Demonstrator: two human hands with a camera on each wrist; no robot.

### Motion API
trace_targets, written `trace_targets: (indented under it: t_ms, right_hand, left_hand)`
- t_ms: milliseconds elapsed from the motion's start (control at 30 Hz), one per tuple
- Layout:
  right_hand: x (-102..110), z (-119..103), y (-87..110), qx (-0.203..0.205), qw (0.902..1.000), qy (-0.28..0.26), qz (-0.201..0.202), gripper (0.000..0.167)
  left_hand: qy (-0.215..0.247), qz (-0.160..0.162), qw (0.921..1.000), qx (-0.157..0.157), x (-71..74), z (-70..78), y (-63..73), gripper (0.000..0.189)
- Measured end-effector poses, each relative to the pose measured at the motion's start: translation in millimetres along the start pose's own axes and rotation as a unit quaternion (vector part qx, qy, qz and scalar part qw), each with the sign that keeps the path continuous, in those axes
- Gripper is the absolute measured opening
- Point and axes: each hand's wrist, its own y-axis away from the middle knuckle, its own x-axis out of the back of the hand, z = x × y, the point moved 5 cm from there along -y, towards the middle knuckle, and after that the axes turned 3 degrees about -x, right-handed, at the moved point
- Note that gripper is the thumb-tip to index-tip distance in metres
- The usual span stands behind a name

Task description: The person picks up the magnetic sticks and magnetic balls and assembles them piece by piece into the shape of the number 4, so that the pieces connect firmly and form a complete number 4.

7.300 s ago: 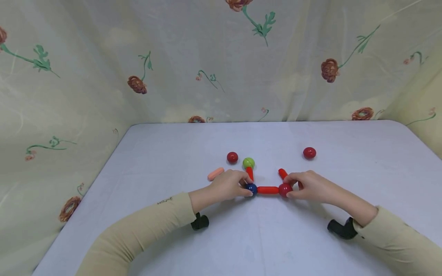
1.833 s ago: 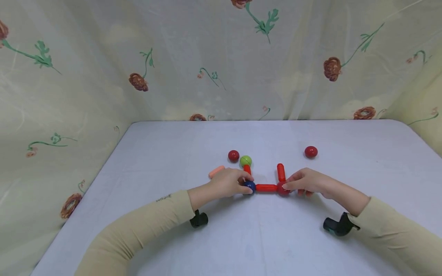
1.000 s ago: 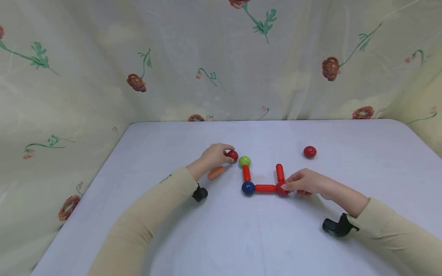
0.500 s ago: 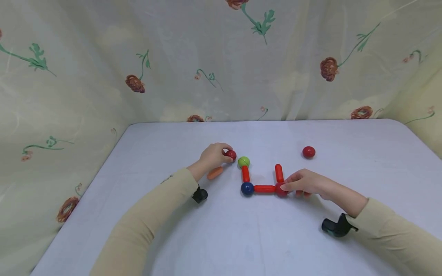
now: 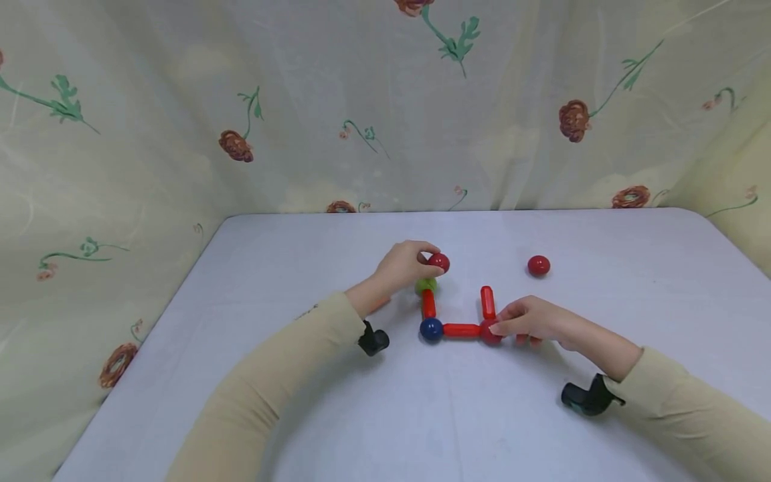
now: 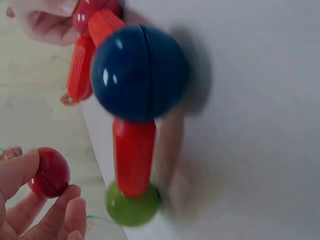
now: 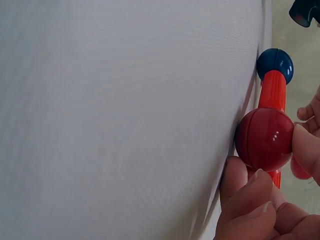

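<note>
Between thumb and fingers my left hand [image 5: 407,264] pinches a loose red ball [image 5: 440,262], lifted just above and right of the green ball [image 5: 425,286]. In the left wrist view that red ball [image 6: 51,172] shows a seam line. My right hand [image 5: 536,318] pinches the red corner ball [image 5: 490,331] of a joined shape on the table. From that corner one red rod [image 5: 461,330] runs left to a blue ball [image 5: 431,329]; another red rod [image 5: 487,302] points away with a bare far end. A third red rod [image 5: 428,304] links the blue and green balls.
Another red ball [image 5: 539,266] lies on the white table [image 5: 337,415], farther back to the right. An orange-pink rod [image 5: 381,304] is mostly hidden behind my left wrist. A flowered curtain [image 5: 385,107] hangs behind the table.
My left hand let go of the blue ball, reached back to the loose red ball, lifted it and carried it right over the green ball. My right hand still holds the red corner ball.
</note>
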Motion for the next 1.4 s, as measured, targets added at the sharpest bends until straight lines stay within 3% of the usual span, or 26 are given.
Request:
trace_targets:
  t_ms: [167,433,733,1067,1400]
  right_hand:
    - [-0.3,1.1,-1.1,-0.006,1.0,0.003,0.001,0.038]
    - [-1.2,2.0,-2.0,-0.008,1.0,0.002,0.004,0.04]
    - [-1.7,2.9,-2.1,-0.01,0.9999,-0.002,0.008,0.039]
    - [-1.5,2.5,-3.1,-0.01,0.9999,-0.008,0.004,0.038]
    - [-1.1,2.4,-2.9,-0.02,0.9998,-0.003,0.007,0.039]
  left_hand:
    - [0.031,-0.002,0.9995,-0.008,-16.7,18.6,2.2,0.043]
    - [0.051,0.012,0.9985,-0.017,-33.6,34.0,-1.4,0.043]
    - [0.042,0.002,0.999,0.014,-48.7,36.9,-10.9,0.041]
    - [0.024,-0.003,0.9993,0.029,-57.1,42.7,-10.5,0.042]
    - [0.013,-0.004,0.9997,0.019,-56.8,42.3,-9.8,0.042]
